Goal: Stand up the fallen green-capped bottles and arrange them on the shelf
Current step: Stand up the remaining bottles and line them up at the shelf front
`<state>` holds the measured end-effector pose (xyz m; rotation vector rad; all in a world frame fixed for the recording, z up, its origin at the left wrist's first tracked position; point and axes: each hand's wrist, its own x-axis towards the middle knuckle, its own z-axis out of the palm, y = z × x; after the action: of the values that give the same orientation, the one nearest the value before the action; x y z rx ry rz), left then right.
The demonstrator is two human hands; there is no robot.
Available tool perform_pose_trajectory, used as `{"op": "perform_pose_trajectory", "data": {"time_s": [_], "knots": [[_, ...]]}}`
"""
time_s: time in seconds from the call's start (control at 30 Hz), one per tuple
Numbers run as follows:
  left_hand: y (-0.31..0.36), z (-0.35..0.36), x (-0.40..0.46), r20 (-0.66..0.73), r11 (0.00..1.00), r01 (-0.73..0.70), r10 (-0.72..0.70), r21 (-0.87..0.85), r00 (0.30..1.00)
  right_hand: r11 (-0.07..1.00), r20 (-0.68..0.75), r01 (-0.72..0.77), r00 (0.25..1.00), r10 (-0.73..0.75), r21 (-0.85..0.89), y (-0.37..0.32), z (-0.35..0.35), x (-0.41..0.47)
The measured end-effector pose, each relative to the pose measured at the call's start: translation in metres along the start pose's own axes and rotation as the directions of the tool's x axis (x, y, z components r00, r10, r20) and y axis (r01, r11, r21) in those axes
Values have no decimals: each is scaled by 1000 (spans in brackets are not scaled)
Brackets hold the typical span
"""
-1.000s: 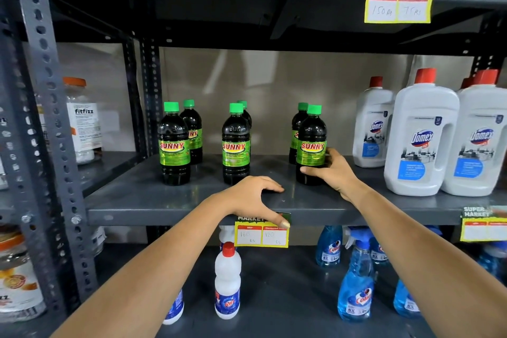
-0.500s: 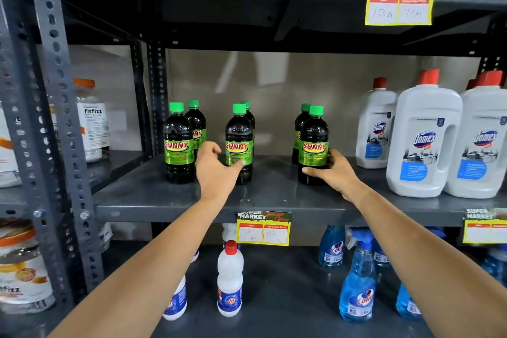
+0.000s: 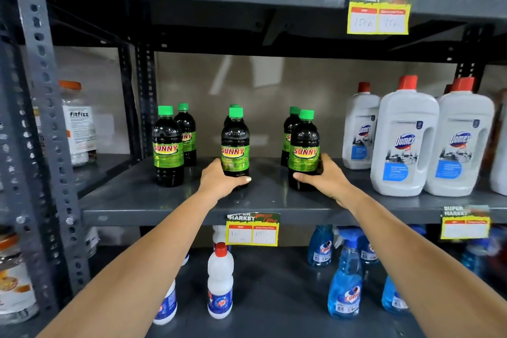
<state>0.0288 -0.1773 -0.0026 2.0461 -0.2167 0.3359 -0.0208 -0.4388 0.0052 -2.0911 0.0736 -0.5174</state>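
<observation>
Head view: on the grey shelf, six green-capped bottles are standing upright in three front-and-back pairs, the left hand wrapping the base of the middle front bottle while the right hand is gripping the right front bottle, white jugs standing further right.

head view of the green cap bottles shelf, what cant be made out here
- Back middle bottle, head view: only its cap edge shows behind the front middle bottle.
- Price tag under the shelf: handwriting too faint to read.
- Base of the front right bottle: covered by the right hand.
- Pouches on the top shelf: cut off by the frame's edge.
</observation>
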Motion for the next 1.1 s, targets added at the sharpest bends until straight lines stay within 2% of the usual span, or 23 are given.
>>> {"op": "perform_pose_trajectory", "data": {"time_s": [0.17, 0.43, 0.67, 0.77, 0.87, 0.9, 0.97, 1.03, 1.1], "knots": [[4, -2, -14, -3, 998, -55, 55, 22, 999, 1000, -7, 6, 1000, -6, 0, -2, -3, -13], [5, -3, -22, 7, 998, -52, 52, 18, 999, 1000, -18, -6, 1000, 6, -17, -3, -2, -19], [1, -8, -23, 22, 997, -64, 63, 43, 998, 999, -30, 8, 1000, -7, 49, -1, -1, -18], [-10, -20, -26, 8, 989, -72, 72, 129, 997, 987, -257, 154, 957, -137, 47, -4, 1, -27], [-28, -41, -37, -16, 920, -227, 244, 319, 970, 920, -482, 385, 795, -368, -68, -14, 12, -39], [-36, -52, -43, -19, 871, -294, 327, 394, 945, 894, -512, 442, 752, -414, -74, -23, 20, -44], [-54, -77, -52, 11, 769, -360, 418, 527, 908, 866, -546, 500, 727, -417, 3, -46, 42, -51], [-68, -103, -57, 41, 710, -339, 402, 618, 915, 836, -557, 537, 730, -396, 110, -75, 70, -57], [-76, -125, -60, 75, 661, -286, 329, 693, 941, 792, -527, 585, 734, -428, 173, -104, 99, -62]]}}
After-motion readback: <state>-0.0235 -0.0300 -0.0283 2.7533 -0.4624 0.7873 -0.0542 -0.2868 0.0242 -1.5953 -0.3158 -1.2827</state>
